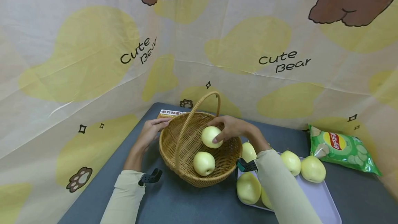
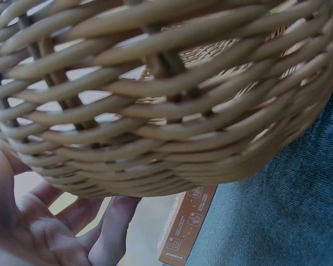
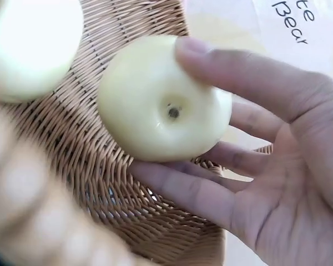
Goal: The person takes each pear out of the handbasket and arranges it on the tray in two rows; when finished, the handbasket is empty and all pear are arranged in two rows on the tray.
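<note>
A wicker basket (image 1: 194, 180) with an arched handle stands on the table, one pale yellow-green apple (image 1: 204, 164) lying inside. My right hand (image 1: 231, 127) reaches in from the right and holds a second apple (image 3: 155, 100) between thumb and fingers, above the basket's inner wall. That apple's dimpled end faces the right wrist camera. At the basket's left rim, my left hand (image 1: 150, 132) touches the wickerwork with its fingers extended. In the left wrist view its fingertips are partly hidden by the weave.
Right of the basket, a pale lilac tray (image 1: 320, 199) bears several apples (image 1: 313, 169), partly covered by my right sleeve. A green chip bag (image 1: 343, 149) lies at the table's far right. Behind the basket is a printed box (image 1: 171, 112). A patterned cloth hangs behind the table.
</note>
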Available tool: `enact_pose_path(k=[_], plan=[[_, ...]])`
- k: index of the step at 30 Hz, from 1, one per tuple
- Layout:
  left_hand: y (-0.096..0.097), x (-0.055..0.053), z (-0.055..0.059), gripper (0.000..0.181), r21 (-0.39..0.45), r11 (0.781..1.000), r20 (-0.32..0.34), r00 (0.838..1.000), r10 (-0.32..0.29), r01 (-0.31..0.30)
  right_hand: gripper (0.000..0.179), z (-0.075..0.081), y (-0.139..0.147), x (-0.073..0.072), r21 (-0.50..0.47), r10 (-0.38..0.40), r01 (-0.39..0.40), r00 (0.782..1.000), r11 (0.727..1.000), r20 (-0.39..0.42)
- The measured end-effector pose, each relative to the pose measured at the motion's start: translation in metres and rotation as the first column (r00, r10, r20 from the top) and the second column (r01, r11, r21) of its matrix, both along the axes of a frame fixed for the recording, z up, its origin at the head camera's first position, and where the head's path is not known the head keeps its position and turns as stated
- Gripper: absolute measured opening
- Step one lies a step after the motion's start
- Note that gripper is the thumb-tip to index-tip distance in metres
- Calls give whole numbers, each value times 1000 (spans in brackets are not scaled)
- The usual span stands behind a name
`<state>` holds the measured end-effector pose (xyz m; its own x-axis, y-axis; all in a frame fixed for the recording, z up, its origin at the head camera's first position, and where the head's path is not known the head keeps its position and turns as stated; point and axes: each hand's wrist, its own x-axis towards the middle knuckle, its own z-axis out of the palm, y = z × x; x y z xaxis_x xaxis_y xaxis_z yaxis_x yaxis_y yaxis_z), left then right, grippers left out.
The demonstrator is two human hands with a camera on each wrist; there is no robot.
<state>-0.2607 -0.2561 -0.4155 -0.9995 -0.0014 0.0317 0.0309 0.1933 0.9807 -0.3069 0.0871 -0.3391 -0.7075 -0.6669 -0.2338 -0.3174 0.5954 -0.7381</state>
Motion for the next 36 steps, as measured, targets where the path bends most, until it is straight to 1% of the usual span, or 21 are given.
enact_pose_path(k=[5,8,10,12,15,19,22,25,29,32,36], plan=[[1,-3,-1,41,12,1000,1,1000,-10,10,69,1,10,6,-55,32,-35,998,998,-57],[1,-3,-2,41,14,1000,3,1000,-4,4,68,2,16,11,-122,39,-46,997,991,-61],[0,-3,-3,41,12,1000,2,1000,-5,5,72,2,21,16,-153,32,-42,997,987,-71],[0,-3,-4,43,11,1000,1,1000,-7,7,77,4,26,22,-169,5,-20,996,985,-87],[0,-2,-3,43,16,1000,-2,1000,-8,8,83,7,35,33,-172,-59,38,991,984,-123],[0,-2,-1,43,19,1000,0,1000,-7,7,80,6,47,45,-193,-130,97,977,976,-168],[0,-3,-2,42,23,1000,4,1000,-5,5,75,2,57,53,-217,-158,112,966,970,-204],[0,-3,-2,42,25,1000,4,1000,-6,6,75,-2,68,59,-233,-180,125,955,964,-235],[0,-4,-3,42,21,1000,2,1000,-6,5,76,-6,80,68,-286,-188,122,958,951,-216],[-1,-3,-3,42,12,1000,1,1000,-3,3,76,-7,89,77,-349,-194,118,963,930,-190],[-1,-3,-2,43,6,1000,1,1000,-7,7,76,-9,102,87,-386,-218,129,956,913,-198]])
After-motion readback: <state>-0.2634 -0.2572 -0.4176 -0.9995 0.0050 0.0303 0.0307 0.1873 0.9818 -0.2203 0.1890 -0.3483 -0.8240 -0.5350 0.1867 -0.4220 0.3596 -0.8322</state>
